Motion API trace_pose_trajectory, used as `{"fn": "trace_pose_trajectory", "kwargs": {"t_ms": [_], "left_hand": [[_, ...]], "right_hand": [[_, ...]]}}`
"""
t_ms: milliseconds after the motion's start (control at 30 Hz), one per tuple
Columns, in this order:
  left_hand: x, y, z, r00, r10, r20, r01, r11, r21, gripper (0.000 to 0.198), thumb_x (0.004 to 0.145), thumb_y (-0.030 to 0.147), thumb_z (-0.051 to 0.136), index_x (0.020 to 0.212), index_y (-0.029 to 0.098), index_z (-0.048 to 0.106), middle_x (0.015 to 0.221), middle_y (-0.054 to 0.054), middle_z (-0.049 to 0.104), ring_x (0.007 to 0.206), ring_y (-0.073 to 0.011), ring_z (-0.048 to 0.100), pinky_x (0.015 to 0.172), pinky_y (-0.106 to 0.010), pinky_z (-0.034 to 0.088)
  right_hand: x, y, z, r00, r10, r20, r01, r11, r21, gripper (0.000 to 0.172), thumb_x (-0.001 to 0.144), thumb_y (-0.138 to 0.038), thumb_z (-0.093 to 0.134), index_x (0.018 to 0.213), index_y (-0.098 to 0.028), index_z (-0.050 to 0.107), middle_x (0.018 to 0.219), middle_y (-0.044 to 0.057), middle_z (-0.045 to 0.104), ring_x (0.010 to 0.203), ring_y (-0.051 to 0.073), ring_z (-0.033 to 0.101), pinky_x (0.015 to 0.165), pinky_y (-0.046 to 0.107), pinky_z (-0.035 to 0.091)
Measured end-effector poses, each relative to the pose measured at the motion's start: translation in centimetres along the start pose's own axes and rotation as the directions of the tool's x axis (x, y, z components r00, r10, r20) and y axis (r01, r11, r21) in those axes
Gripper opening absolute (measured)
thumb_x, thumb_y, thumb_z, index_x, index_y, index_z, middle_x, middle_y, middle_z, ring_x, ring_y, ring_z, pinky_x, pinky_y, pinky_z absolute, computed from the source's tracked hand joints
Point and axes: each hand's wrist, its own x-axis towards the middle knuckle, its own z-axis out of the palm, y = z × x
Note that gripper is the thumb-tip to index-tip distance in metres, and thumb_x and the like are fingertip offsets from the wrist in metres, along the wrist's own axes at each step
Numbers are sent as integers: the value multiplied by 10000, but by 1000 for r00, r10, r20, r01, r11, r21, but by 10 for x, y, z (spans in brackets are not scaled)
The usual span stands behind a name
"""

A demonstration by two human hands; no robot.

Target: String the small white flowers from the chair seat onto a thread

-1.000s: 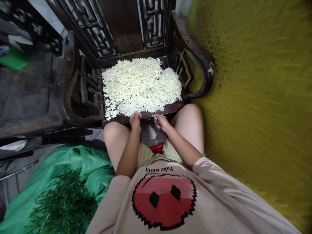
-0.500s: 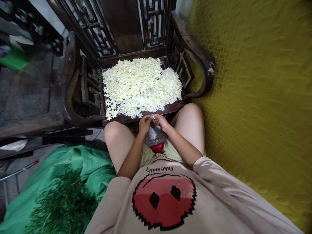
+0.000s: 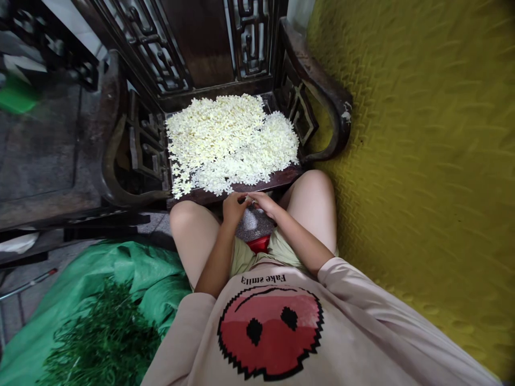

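Observation:
My left hand point(image 3: 234, 208) and my right hand point(image 3: 263, 203) meet fingertip to fingertip between my knees, just in front of the chair's edge. Both are closed in a pinch around a small white flower point(image 3: 248, 199), which is mostly hidden by the fingers. Right behind them, a thick layer of white and cream flowers point(image 3: 229, 134) covers much of the dark wooden chair seat point(image 3: 277, 176). The paler, whiter flowers lie at the front and right, the creamier ones at the back and left.
Carved armrests point(image 3: 110, 177) flank the seat. A yellow textured wall or sheet point(image 3: 422, 161) rises close on the right. At lower left, green leafy sprigs point(image 3: 104, 338) lie on a green plastic sheet point(image 3: 132, 257). A green box point(image 3: 18, 94) stands at far left.
My hands have shifted slightly and the fingers have closed more over the white flower, so less of it shows. The view has moved a little; the flower layer looks the same.

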Motion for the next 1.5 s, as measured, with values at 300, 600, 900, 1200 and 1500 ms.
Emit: {"fn": "trace_pose_trajectory", "kwargs": {"t_ms": [300,600,900,1200,1500], "left_hand": [[6,0,12,936,-352,24,321,822,-470,268,604,177,679,869,137,678,759,-52,670,654,-140,604,673,-287,489],[12,-9,12,894,-449,4,336,661,-671,277,560,181,703,834,142,682,740,-35,658,728,-132,600,773,-306,477],[15,-3,12,905,-420,-66,263,676,-689,276,558,184,689,829,142,658,773,-33,658,744,-128,604,791,-300,478],[12,-3,12,950,-299,-91,209,825,-526,210,659,216,631,864,168,624,838,-43,624,750,-140,582,779,-302,465],[6,3,15,983,-17,-182,-21,979,-204,136,748,256,588,863,196,629,868,-52,598,789,-168,546,817,-313,415]], "right_hand": [[-7,-11,4,999,35,-29,-35,999,3,313,802,-436,528,688,-147,570,526,-20,535,356,35,291,381,193,206],[-7,-15,0,997,-6,-81,9,1000,28,227,711,-376,614,736,-150,611,483,-64,452,373,34,287,404,201,188],[-8,-15,2,992,-99,-79,102,994,41,314,606,-427,689,759,-159,630,438,-87,400,403,43,308,425,204,199],[-8,-14,3,964,-173,-203,158,983,-90,208,614,-338,659,712,-158,690,568,-1,588,521,91,434,466,213,272],[-1,-9,1,930,-240,-279,208,968,-141,177,643,-320,601,696,-160,655,678,5,627,664,123,522,626,230,384]]}}
